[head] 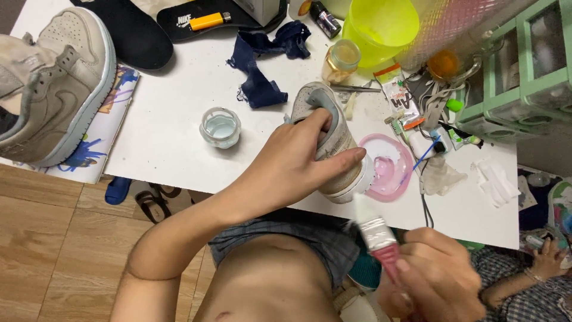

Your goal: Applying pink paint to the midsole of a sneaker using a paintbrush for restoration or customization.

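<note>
My left hand [292,164] grips a grey sneaker [335,140] at the white table's [173,119] front edge, thumb inside the opening, fingers along the side. The shoe's white sole end points toward me. My right hand [438,280] is closed around the pink handle of a flat paintbrush [376,229], whose white bristles sit just below the shoe's sole end. A pink lid [394,170] holding white paint lies right of the shoe.
A second grey sneaker [50,83] rests on a printed sheet at far left. A small glass jar [220,126], a blue rag [262,65], black insoles, an orange lighter [210,21], a yellow-green cup [381,27] and green drawers [524,65] crowd the table. Another person's hand [551,256] shows at lower right.
</note>
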